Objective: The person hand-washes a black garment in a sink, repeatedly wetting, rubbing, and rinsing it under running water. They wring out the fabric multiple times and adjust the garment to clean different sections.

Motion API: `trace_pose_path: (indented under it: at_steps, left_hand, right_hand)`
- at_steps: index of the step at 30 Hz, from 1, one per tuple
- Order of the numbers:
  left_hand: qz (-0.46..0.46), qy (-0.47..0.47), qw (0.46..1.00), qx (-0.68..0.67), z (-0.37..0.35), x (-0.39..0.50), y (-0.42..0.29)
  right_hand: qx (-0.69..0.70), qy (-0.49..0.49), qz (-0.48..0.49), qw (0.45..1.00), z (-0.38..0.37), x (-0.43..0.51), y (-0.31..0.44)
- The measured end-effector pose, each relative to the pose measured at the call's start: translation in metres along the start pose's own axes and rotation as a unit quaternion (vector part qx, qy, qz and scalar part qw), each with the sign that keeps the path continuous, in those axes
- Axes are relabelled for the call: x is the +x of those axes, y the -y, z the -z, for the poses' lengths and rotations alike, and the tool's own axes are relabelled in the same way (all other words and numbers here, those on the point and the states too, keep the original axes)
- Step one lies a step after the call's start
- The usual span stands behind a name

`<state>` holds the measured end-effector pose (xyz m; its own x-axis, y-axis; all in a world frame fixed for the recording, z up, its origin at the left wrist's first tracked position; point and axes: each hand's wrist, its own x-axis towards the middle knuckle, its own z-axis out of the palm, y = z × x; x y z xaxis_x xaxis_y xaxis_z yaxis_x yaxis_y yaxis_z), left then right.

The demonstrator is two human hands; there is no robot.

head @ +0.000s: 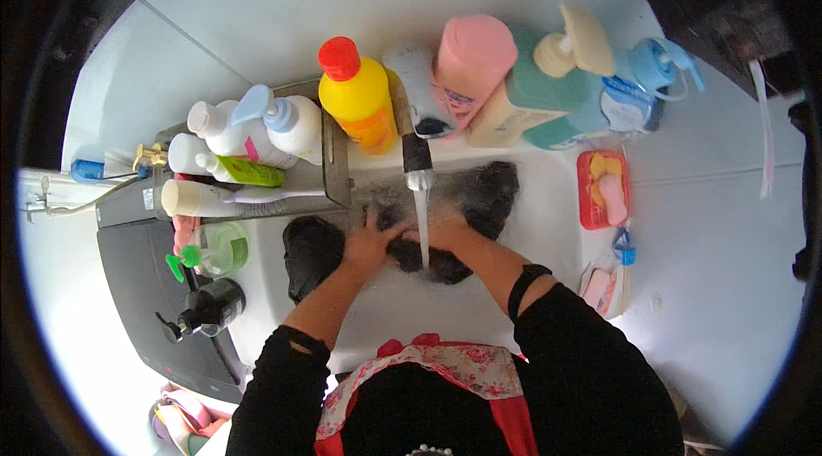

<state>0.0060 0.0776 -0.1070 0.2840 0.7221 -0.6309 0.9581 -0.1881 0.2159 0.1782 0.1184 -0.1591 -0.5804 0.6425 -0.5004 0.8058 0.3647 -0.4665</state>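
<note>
Water runs from a faucet (419, 170) in the white sink (379, 315) onto wet black cloth (453, 266). My left hand (371, 243) is at the cloth's left side, thumb and a finger spread with dark fabric between them. Beside it, my right hand (443, 229) grips the cloth near the stream; spray and blur hide its fingertips. More black fabric (493, 196) spreads behind my right hand; whether it is the same piece, I cannot tell. Another black cloth bundle (311, 257) lies against the sink's left side, next to my left forearm.
Along the back ledge stand a yellow bottle (359, 103), a pink bottle (475, 70) and several pump bottles. A grey caddy (336, 170) holds toiletries at left. Soap dispensers (221, 250) sit on the left rim. A red soap dish (584, 199) is at right.
</note>
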Motion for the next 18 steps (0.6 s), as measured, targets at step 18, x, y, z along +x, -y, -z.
trace_pose_path:
  at_steps: [18]
  left_hand:
    - [-0.011,-0.317,0.591,-0.742,0.044,-0.129,0.006]
  right_hand:
    - [-0.052,-0.058,-0.109,0.991,0.012,-0.131,-0.035]
